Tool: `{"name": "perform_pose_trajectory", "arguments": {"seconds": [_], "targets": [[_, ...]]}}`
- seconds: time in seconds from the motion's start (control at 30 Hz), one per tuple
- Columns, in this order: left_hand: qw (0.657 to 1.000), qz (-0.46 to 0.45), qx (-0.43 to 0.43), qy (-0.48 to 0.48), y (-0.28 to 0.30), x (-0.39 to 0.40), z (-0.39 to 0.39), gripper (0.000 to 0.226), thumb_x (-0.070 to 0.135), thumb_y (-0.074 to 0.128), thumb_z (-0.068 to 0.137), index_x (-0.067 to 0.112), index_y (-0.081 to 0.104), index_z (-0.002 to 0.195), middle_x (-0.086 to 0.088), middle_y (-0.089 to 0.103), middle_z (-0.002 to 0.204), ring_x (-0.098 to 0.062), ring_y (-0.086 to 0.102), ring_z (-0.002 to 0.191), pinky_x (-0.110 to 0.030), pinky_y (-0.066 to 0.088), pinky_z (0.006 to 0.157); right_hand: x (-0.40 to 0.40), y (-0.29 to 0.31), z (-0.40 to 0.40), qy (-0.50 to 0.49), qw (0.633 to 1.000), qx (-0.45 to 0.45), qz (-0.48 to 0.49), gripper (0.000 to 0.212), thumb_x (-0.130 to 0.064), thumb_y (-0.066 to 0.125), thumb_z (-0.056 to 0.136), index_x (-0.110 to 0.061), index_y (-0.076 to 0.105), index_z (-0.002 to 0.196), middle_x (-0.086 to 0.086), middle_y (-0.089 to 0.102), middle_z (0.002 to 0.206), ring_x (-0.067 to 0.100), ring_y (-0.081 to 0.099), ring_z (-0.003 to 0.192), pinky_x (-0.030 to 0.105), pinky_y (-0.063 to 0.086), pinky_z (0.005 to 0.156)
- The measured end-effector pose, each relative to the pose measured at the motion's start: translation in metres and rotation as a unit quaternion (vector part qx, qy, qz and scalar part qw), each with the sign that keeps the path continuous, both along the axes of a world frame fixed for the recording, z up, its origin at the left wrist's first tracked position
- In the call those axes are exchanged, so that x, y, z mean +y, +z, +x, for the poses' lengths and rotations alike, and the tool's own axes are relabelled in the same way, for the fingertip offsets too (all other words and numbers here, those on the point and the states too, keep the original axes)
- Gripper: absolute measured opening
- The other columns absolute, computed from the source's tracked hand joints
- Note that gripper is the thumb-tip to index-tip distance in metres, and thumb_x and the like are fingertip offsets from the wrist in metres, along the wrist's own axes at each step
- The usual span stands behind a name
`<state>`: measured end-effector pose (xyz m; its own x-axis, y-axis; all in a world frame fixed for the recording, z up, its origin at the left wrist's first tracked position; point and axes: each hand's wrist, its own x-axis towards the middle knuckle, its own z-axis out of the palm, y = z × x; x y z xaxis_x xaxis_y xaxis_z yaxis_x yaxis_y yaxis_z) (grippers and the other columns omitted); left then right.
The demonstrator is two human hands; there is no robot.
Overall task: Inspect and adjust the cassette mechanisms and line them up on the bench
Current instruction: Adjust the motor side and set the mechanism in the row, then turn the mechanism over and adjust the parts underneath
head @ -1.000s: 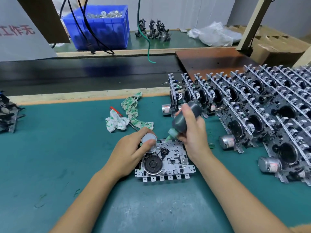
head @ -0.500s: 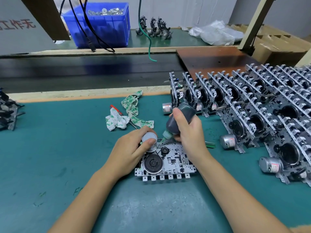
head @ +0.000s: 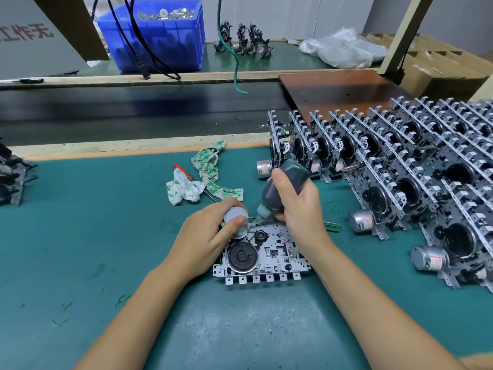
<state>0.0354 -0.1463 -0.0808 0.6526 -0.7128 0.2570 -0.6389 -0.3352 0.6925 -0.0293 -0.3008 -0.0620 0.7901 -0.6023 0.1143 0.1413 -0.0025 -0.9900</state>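
One cassette mechanism [head: 269, 259] lies flat on the green bench mat [head: 106, 236], its black flywheel facing up. My left hand [head: 208, 236] grips the silver motor [head: 236, 218] at the mechanism's far left corner. My right hand [head: 298, 209] holds a dark squeeze bottle [head: 284, 184] tilted down to the left, its green nozzle touching the mechanism just right of the motor. Several finished mechanisms [head: 400, 166] stand on edge in slanted rows at the right.
A green-printed rag [head: 205, 177] and a red-handled screwdriver [head: 184, 173] lie beyond my left hand. A small green part [head: 332, 226] lies right of my wrist. More mechanisms [head: 10, 174] sit at the left edge. A blue parts bin [head: 157, 36] stands on the far bench.
The bottle has tipped lower and its nozzle has come down toward the mechanism beside the motor. My left hand stays on the motor.
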Motion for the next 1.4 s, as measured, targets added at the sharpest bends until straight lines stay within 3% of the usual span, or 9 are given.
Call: {"name": "perform_pose_trajectory", "arguments": {"seconds": [0.37,0.47,0.57,0.67,0.8,0.9,1.1,1.27,1.4], "targets": [[1.0,-0.015,-0.006,0.003,-0.001,0.0,0.001,0.054,0.061,0.024,0.088,0.023,0.061,0.094,0.012,0.06,0.077,-0.004,0.053,0.074,-0.028,0.039,0.067,0.001,0.004,-0.003,-0.02,0.998,-0.008,0.054,0.022,-0.039,0.067,0.076,-0.019,0.058,0.078,-0.016,0.057,0.056,-0.001,0.057,0.054,0.021,0.049,0.048],[0.998,-0.033,-0.004,0.044,0.0,0.002,0.003,0.055,0.056,0.022,0.089,0.021,0.063,0.092,0.007,0.064,0.081,-0.013,0.056,0.079,-0.034,0.042,0.073,-0.006,0.009,-0.004,-0.018,0.991,-0.026,0.128,0.047,-0.049,0.066,0.063,-0.01,0.055,0.086,-0.007,0.061,0.058,0.005,0.05,0.046,0.013,0.04,0.041],[0.988,-0.054,-0.022,0.146,0.003,0.003,0.009,0.043,0.049,0.033,0.093,0.02,0.065,0.087,0.009,0.063,0.079,-0.015,0.055,0.08,-0.031,0.038,0.069,-0.015,0.012,-0.005,-0.01,0.971,-0.058,0.232,0.051,-0.046,0.065,0.066,-0.004,0.056,0.092,-0.001,0.06,0.067,0.006,0.049,0.049,0.014,0.041,0.044],[0.956,-0.016,-0.139,0.259,0.003,0.01,0.023,0.013,0.027,0.062,0.091,0.014,0.065,0.091,0.0,0.064,0.09,-0.021,0.049,0.087,-0.031,0.036,0.067,-0.018,0.013,-0.004,-0.027,0.96,-0.072,0.269,0.046,-0.045,0.066,0.064,-0.007,0.059,0.091,0.001,0.062,0.073,0.005,0.054,0.055,0.019,0.048,0.05],[0.943,0.139,-0.178,0.244,0.0,0.021,0.037,0.022,0.024,0.07,0.084,0.012,0.068,0.103,-0.006,0.063,0.11,-0.03,0.052,0.102,-0.04,0.038,0.078,-0.012,0.013,-0.003,-0.015,0.968,-0.05,0.244,0.04,-0.042,0.066,0.063,-0.013,0.061,0.089,-0.003,0.068,0.07,0.005,0.061,0.062,0.02,0.051,0.053],[0.943,0.13,-0.168,0.256,0.0,0.019,0.036,0.02,0.026,0.066,0.088,0.008,0.07,0.095,-0.009,0.064,0.1,-0.033,0.052,0.094,-0.04,0.037,0.076,-0.009,0.014,-0.004,0.005,0.969,-0.04,0.243,0.046,-0.042,0.068,0.059,-0.013,0.06,0.094,-0.003,0.071,0.072,0.006,0.065,0.066,0.019,0.053,0.056],[0.941,-0.22,0.063,0.249,0.019,0.012,0.023,0.021,0.019,0.068,0.086,0.023,0.066,0.066,0.014,0.065,0.071,-0.009,0.055,0.073,-0.016,0.041,0.068,-0.008,0.016,-0.006,0.069,0.976,-0.068,0.196,0.051,-0.043,0.07,0.057,-0.011,0.062,0.095,-0.001,0.072,0.076,0.011,0.066,0.065,0.021,0.055,0.058],[0.915,-0.287,0.206,0.195,0.021,0.006,0.014,0.041,0.034,0.067,0.081,0.003,0.058,0.057,0.005,0.05,0.057,-0.008,0.041,0.059,-0.022,0.036,0.06,-0.003,0.011,-0.007,0.103,0.985,-0.053,0.126,0.038,-0.038,0.069,0.062,-0.016,0.065,0.092,0.0,0.073,0.078,0.012,0.068,0.065,0.021,0.054,0.058],[0.881,-0.316,0.313,0.159,0.023,0.004,0.015,0.035,0.039,0.061,0.078,0.012,0.074,0.062,0.005,0.069,0.067,-0.006,0.06,0.061,-0.019,0.051,0.061,-0.001,0.01,-0.006,0.103,0.988,-0.055,0.104,0.036,-0.035,0.068,0.063,-0.016,0.065,0.093,-0.003,0.073,0.078,0.011,0.067,0.065,0.02,0.053,0.056]]}}
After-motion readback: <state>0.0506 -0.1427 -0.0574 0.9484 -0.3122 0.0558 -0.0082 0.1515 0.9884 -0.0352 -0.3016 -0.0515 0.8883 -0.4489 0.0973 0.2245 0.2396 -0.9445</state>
